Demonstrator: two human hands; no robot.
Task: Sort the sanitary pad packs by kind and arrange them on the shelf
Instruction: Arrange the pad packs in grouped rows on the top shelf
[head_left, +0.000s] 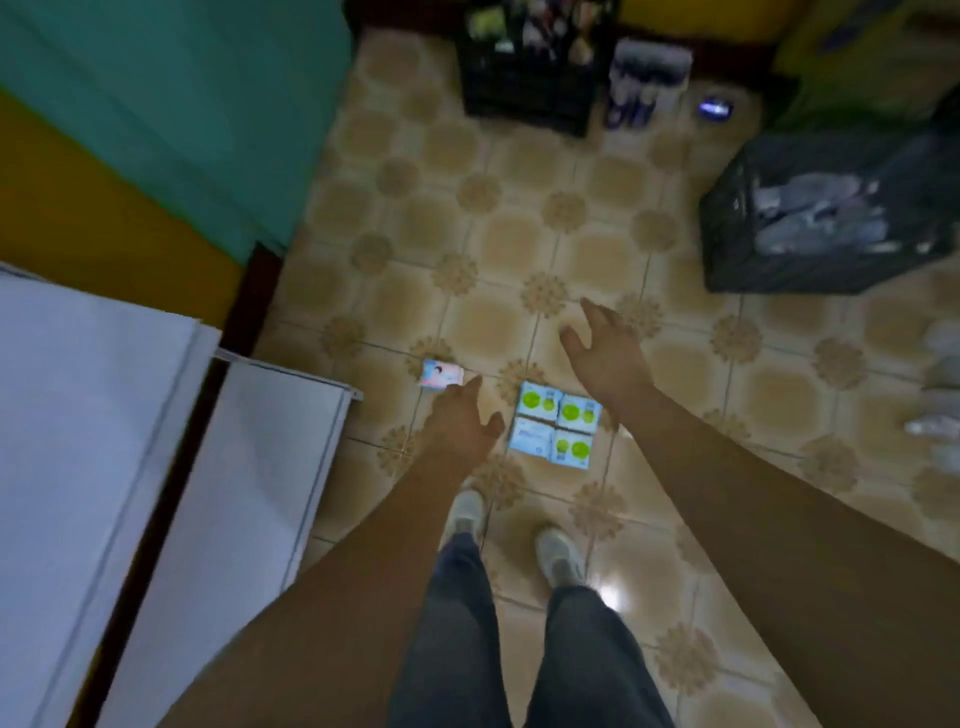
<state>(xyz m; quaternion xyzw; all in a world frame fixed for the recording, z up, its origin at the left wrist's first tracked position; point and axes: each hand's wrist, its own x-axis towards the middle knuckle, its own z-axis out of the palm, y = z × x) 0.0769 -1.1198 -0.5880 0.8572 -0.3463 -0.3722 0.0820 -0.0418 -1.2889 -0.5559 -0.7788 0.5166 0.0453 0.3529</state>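
Both hands were empty, fingers loosely spread. The left hand (460, 421) reached down with its fingertips just short of the single pink pack (441, 374) on the tiled floor (675, 519). The four green-and-white packs (556, 423) lay in a tight two-by-two block just beside the left thumb and below the palm of the right hand (605, 345), which hovered above them. The packs were judged light, soft and compressible, with smooth, probably slippery wrappers. Recommended grip: thumb and fingers across the short sides, with moderate squeeze. The white shelf (249, 467) stood beyond the left hand's outer side.
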